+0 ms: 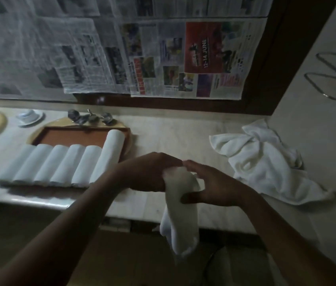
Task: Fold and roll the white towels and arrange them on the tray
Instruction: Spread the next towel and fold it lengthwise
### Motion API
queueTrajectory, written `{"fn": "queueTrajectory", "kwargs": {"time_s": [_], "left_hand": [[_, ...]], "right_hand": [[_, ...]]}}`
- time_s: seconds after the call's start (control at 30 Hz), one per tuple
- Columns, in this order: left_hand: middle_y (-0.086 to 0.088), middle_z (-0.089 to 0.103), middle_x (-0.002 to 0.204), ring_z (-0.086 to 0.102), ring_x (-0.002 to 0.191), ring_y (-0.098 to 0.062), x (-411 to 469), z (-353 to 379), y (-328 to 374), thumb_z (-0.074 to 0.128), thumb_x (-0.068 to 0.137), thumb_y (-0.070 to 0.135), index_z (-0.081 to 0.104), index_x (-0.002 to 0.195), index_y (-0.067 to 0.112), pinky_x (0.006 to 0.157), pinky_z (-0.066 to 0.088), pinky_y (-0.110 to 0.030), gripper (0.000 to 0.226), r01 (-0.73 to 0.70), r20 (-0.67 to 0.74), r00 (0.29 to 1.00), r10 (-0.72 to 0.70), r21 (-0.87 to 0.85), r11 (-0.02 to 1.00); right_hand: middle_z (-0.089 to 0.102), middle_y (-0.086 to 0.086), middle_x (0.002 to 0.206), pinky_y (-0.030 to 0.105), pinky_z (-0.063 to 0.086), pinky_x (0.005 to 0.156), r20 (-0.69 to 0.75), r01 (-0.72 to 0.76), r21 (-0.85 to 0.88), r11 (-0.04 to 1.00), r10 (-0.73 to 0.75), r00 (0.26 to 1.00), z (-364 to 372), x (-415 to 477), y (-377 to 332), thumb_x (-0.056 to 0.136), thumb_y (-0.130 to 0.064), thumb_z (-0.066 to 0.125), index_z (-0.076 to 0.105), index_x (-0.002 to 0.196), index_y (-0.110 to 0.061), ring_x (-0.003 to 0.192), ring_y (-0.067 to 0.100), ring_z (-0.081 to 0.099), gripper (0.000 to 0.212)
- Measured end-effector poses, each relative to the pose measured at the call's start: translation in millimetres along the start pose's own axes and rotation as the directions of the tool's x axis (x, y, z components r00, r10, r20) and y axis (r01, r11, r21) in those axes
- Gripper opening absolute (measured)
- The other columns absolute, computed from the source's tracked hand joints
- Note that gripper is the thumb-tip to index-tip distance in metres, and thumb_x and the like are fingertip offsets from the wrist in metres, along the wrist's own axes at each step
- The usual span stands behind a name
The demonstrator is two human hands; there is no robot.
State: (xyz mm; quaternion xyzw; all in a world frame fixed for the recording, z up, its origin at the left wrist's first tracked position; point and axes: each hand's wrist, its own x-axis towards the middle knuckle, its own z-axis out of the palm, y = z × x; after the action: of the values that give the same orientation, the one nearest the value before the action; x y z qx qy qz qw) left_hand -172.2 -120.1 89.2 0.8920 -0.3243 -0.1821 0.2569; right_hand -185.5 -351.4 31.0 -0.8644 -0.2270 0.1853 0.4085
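Gripping towel (180, 215): left hand (149, 172), right hand (214, 187); tail hanging past counter (169, 139) edge.

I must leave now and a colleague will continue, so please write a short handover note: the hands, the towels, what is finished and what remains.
Left hand: grips the top of a loose towel.
Right hand: holds the same towel, which hangs down past the counter edge.
Done: six rolled towels lie side by side at the tray.
Left: fold and roll the held towel, then the crumpled pile on the counter to the right, and set them on the tray.
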Motion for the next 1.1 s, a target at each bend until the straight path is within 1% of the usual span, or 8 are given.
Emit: {"fn": "queueTrajectory", "kwargs": {"time_s": [0.1, 0.2, 0.3, 0.47, 0.6, 0.8, 0.97, 1.1], "left_hand": [[0.015, 0.068, 0.092, 0.066, 0.085, -0.003, -17.3, -11.5, -15.9, 0.08, 0.082, 0.028, 0.059, 0.099, 0.04, 0.075, 0.055, -0.029, 0.03, 0.041, 0.076, 0.996, -0.05, 0.123, 0.992], [0.017, 0.069, 0.103, 0.067, 0.09, -0.003, -40.7, -17.7, -35.4, 0.085, 0.071, 0.054, 0.048, 0.12, 0.052, 0.078, 0.059, -0.031, 0.061, 0.119, 0.145, 0.98, -0.135, 0.114, 0.986], [0.013, 0.067, 0.101, 0.067, 0.087, -0.008, -56.3, -17.3, -46.2, 0.07, 0.078, 0.074, 0.044, 0.124, 0.056, 0.077, 0.058, -0.033, 0.055, 0.174, 0.111, 0.978, -0.175, 0.019, 0.985], [0.01, 0.069, 0.1, 0.067, 0.084, -0.007, -62.9, -19.8, -72.5, 0.062, 0.096, 0.053, 0.056, 0.111, 0.05, 0.077, 0.057, -0.028, 0.017, 0.12, -0.039, 0.992, -0.118, 0.06, 0.991], [0.012, 0.069, 0.111, 0.064, 0.092, -0.004, -64.2, -17.2, -91.5, 0.065, 0.098, 0.045, 0.062, 0.112, 0.045, 0.08, 0.051, -0.022, 0.014, 0.085, -0.076, 0.994, -0.078, 0.095, 0.992], [0.003, 0.074, 0.093, 0.069, 0.086, -0.019, -67.5, -25.4, -95.2, 0.062, 0.102, 0.03, 0.075, 0.098, 0.032, 0.086, 0.056, -0.047, 0.014, 0.069, -0.187, 0.975, -0.12, -0.259, 0.963], [0.008, 0.074, 0.095, 0.068, 0.083, -0.006, -84.8, -24.1, -104.0, 0.064, 0.082, 0.075, 0.072, 0.105, 0.029, 0.079, 0.057, -0.034, 0.052, 0.177, 0.079, 0.982, -0.173, -0.04, 0.983], [0.001, 0.075, 0.09, 0.07, 0.079, -0.014, -84.9, -10.2, -109.7, 0.068, 0.094, 0.048, 0.075, 0.104, 0.02, 0.077, 0.057, -0.043, 0.031, 0.154, 0.083, 0.985, -0.154, 0.007, 0.988]], "right_hand": [[0.067, -0.011, 0.092, 0.04, 0.056, 0.075, -0.023, -0.014, -0.127, 0.992, 0.011, 1.0, 14.8, 10.2, -15.7, 0.076, -0.052, 0.085, 0.061, 0.095, -0.031, 0.084, 0.008, 0.065, 0.037], [0.065, -0.01, 0.085, 0.034, 0.054, 0.067, -0.051, -0.034, -0.179, 0.983, 0.025, 0.998, 22.1, 16.1, -23.2, 0.075, -0.057, 0.083, 0.059, 0.089, -0.033, 0.077, 0.008, 0.063, 0.037], [0.066, -0.013, 0.082, 0.024, 0.052, 0.065, -0.135, -0.021, -0.23, 0.973, -0.011, 0.991, 31.0, 22.2, -31.7, 0.082, -0.05, 0.079, 0.06, 0.09, -0.035, 0.074, 0.003, 0.063, 0.025], [0.067, -0.012, 0.081, 0.03, 0.057, 0.07, -0.257, -0.053, -0.235, 0.971, -0.009, 0.966, 52.0, 30.6, -45.7, 0.087, -0.04, 0.077, 0.062, 0.085, -0.03, 0.077, 0.004, 0.065, 0.018], [0.064, -0.011, 0.082, 0.022, 0.05, 0.064, -0.322, -0.207, -0.264, 0.942, 0.117, 0.94, 73.5, 32.9, -51.5, 0.086, -0.043, 0.08, 0.056, 0.082, -0.029, 0.075, 0.004, 0.062, 0.028], [0.058, -0.001, 0.071, 0.029, 0.046, 0.059, -0.353, -0.214, -0.094, 0.972, 0.169, 0.92, 93.2, 16.6, -46.6, 0.1, -0.044, 0.062, 0.047, 0.08, -0.026, 0.062, 0.012, 0.056, 0.031], [0.051, -0.002, 0.064, 0.03, 0.041, 0.058, -0.563, -0.229, 0.046, 0.972, 0.215, 0.798, 63.7, 4.2, -44.9, 0.095, -0.026, 0.063, 0.046, 0.081, -0.025, 0.056, 0.006, 0.046, 0.022], [0.06, -0.001, 0.071, 0.027, 0.042, 0.058, -0.631, -0.267, 0.03, 0.963, 0.226, 0.743, 51.4, 7.3, -49.6, 0.098, -0.031, 0.063, 0.049, 0.089, -0.028, 0.06, 0.007, 0.056, 0.016]]}}
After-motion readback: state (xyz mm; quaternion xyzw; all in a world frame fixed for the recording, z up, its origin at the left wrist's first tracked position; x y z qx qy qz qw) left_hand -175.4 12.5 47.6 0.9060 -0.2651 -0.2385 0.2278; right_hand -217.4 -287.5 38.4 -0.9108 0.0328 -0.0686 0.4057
